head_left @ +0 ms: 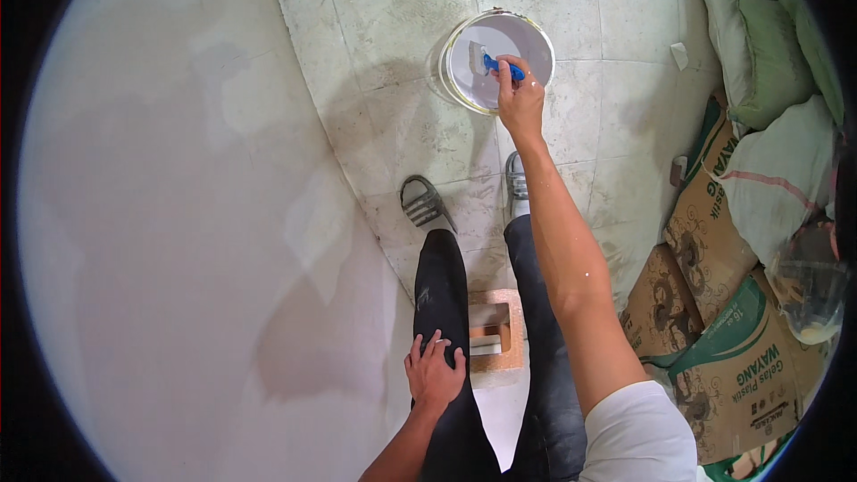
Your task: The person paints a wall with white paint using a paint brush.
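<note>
Out ahead, my right hand [522, 100] is closed around the blue handle of a paintbrush [492, 62]. The brush's pale bristles are over the inside of a white bucket [447, 64], which holds light lilac paint [486, 91]. Whether the bristle tips touch the paint, I cannot tell. My left hand [436, 373] lies on my left leg with its fingers spread, holding nothing.
A pale wall [178, 214] fills the left side, above dirty floor tiles [393, 18]. Between my legs stands a speckled stool-like block [511, 359] with an opening. Flattened cardboard boxes [705, 290] and stuffed sacks [772, 58] are piled at right.
</note>
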`<action>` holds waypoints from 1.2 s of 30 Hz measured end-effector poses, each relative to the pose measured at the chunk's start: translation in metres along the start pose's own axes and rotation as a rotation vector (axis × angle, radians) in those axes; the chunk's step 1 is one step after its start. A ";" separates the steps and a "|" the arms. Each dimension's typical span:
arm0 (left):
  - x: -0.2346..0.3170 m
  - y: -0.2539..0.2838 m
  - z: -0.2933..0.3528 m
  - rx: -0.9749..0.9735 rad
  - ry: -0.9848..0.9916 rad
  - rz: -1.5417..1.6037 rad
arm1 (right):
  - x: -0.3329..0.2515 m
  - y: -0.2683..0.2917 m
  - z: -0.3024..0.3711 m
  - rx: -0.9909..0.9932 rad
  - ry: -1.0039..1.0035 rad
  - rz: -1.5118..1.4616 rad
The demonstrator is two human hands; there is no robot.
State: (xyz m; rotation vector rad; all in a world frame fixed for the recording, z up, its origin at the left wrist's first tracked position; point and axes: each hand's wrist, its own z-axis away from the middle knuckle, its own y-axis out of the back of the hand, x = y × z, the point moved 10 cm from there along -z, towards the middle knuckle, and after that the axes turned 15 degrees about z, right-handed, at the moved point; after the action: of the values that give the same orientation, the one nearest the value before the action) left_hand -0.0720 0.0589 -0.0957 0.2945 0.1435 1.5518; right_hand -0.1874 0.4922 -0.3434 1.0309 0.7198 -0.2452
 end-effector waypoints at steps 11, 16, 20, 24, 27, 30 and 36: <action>-0.005 -0.005 0.001 -0.016 0.035 -0.032 | 0.001 0.057 0.041 0.049 -0.164 -0.367; -0.007 -0.012 0.002 -0.035 0.041 -0.022 | 0.038 0.065 0.060 0.081 -0.326 -0.456; -0.019 -0.012 0.001 -0.055 0.074 -0.014 | 0.012 0.072 0.085 0.199 -0.430 -0.742; -0.024 -0.011 0.001 -0.049 0.092 -0.041 | -0.063 0.014 0.121 -0.105 -0.388 -0.685; -0.024 -0.013 0.000 -0.065 0.081 -0.021 | -0.103 -0.066 0.151 -0.306 -0.334 -0.708; -0.025 -0.013 -0.001 -0.057 0.054 0.019 | -0.133 -0.146 0.177 -0.423 -0.284 -0.725; -0.026 -0.003 -0.001 -0.123 0.051 0.032 | -0.191 -0.183 0.227 -0.596 -0.167 -0.320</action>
State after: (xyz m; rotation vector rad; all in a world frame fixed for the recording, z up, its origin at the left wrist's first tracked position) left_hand -0.0695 0.0328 -0.0998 0.1614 0.0833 1.5932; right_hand -0.3258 0.1795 -0.2763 0.3226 0.7417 -0.3611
